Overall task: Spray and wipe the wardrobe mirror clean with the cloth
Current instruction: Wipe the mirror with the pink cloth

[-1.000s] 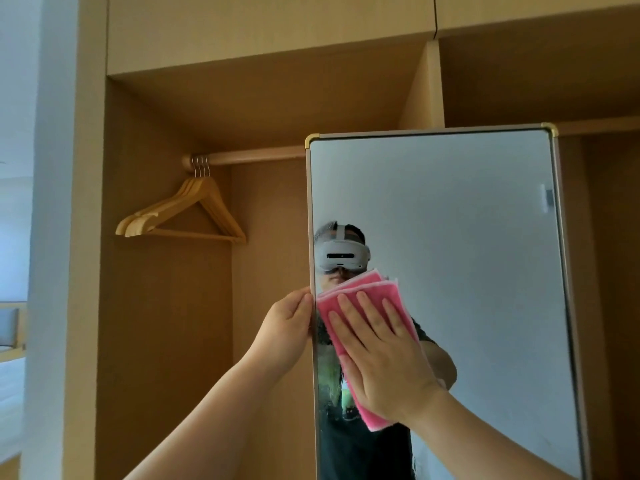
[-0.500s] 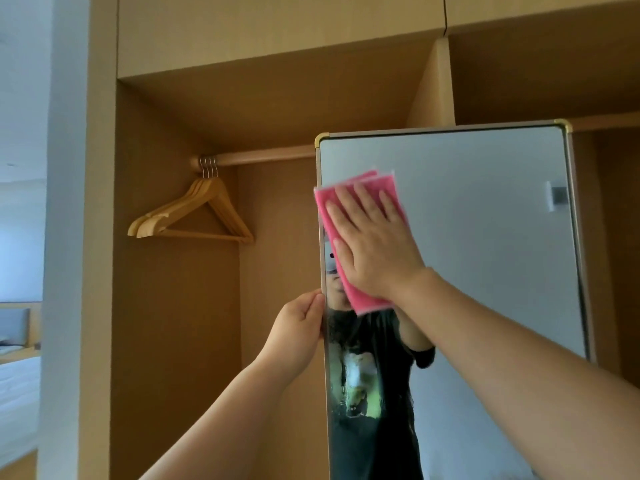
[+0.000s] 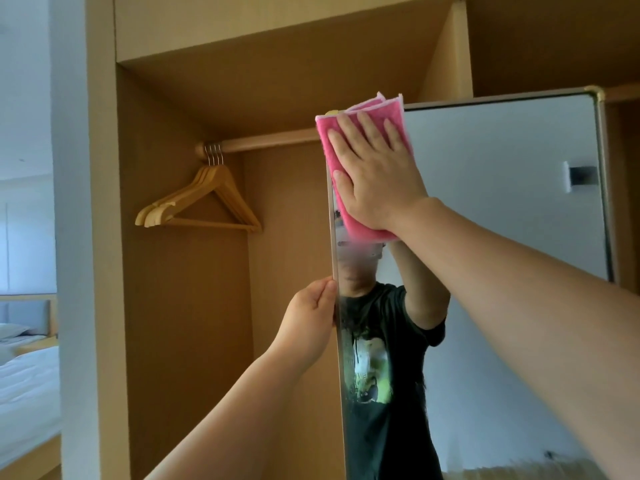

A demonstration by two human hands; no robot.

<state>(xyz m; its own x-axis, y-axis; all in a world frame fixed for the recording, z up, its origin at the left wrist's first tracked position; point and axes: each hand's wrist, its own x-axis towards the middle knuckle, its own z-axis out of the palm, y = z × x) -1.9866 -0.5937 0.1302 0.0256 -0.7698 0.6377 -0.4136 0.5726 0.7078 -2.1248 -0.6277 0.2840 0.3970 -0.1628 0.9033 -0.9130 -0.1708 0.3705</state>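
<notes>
Two hands work at the wardrobe mirror [image 3: 502, 209], which fills the right half of the frame with its glass facing the camera. At upper centre, the right hand [image 3: 377, 178] lies flat on the pink cloth [image 3: 393, 107], its fingers [image 3: 349, 131] straight and spread, pressing the cloth against the glass rather than gripping it. The cloth is folded and sits at the mirror's upper left corner, with its pale-edged top reaching just above the frame. Lower down, at the middle of the frame, the left hand [image 3: 310, 318] grips the mirror's thin left edge, its fingers [image 3: 325, 294] curled round the metal strip. The glass reflects a person in a dark printed T-shirt with one arm raised to the cloth. A brass-coloured corner piece [image 3: 596, 94] caps the mirror's upper right corner. Left of the mirror, the open wooden wardrobe [image 3: 187, 323] shows a hanging rail [image 3: 270, 140] with a bunch of bare wooden hangers [image 3: 204, 199] close together. At the far lower left, a bed [image 3: 24, 386] with white linen is visible beyond a pale wall.
</notes>
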